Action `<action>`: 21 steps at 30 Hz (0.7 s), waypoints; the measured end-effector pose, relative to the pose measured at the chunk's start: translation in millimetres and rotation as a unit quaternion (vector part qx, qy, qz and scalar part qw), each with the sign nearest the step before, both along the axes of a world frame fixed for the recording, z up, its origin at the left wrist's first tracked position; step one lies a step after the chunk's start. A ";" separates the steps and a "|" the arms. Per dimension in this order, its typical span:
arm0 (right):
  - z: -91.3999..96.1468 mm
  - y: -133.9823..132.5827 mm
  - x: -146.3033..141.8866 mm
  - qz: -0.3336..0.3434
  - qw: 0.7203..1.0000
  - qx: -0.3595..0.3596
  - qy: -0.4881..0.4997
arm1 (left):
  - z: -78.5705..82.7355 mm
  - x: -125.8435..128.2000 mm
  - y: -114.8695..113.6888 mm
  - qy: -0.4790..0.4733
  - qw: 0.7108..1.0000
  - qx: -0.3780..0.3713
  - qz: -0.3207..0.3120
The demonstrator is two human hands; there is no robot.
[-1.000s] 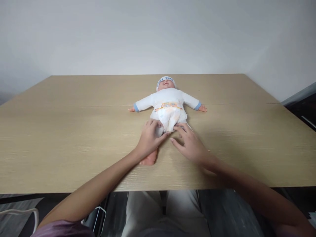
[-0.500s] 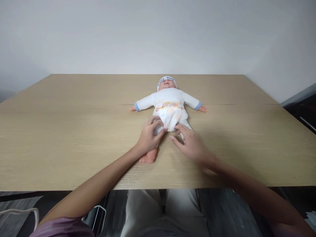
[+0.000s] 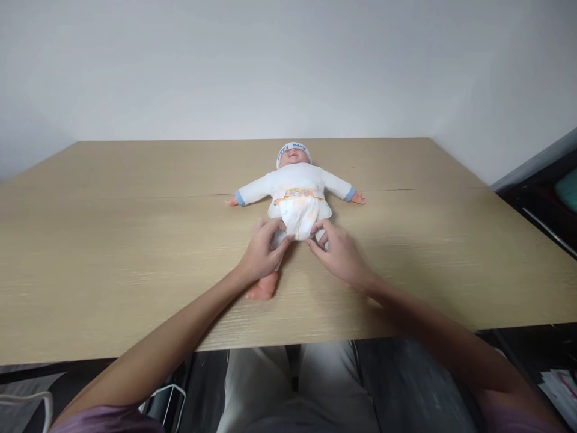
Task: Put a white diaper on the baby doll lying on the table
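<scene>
A baby doll in a white top with blue cuffs and a lettered headband lies on its back, arms spread. Around its hips is a white diaper with a printed orange waistband. My left hand pinches the diaper's edge at the left leg opening, thumb near the crotch. On the other side, my right hand has thumb and fingers closed on the diaper's right leg edge. One bare doll foot shows below my left wrist; the other is hidden behind my right hand.
The doll lies on a wide wooden table with a seam across it. A pale wall stands behind. To the right is a dark piece of furniture, and papers lie at the lower right.
My right hand has moved in and its thumb and fingers have closed on the diaper's right edge. My left hand stays at the left edge. The view has shifted slightly.
</scene>
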State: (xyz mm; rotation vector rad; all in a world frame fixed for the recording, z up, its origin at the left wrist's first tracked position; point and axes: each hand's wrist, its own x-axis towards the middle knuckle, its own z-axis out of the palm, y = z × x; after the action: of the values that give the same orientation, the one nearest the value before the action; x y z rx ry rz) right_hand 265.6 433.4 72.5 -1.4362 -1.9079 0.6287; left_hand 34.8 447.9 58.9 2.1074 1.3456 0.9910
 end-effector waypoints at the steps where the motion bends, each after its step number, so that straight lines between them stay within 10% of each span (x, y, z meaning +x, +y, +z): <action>1: 0.2 -1.3 -0.6 0.000 1.000 0.003 -0.002 | 0.6 -0.1 -0.7 -0.004 1.000 0.000 -0.003; 21: -11.3 6.7 4.6 -0.003 0.997 -0.006 0.073 | -11.7 -1.8 15.1 -0.050 0.999 -0.004 -0.011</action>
State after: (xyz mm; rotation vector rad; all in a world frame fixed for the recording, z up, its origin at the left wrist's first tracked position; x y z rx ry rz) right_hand 270.2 440.1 61.2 -1.3634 -1.7888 0.7231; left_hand 33.1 463.0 47.3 2.0343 1.2723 1.0656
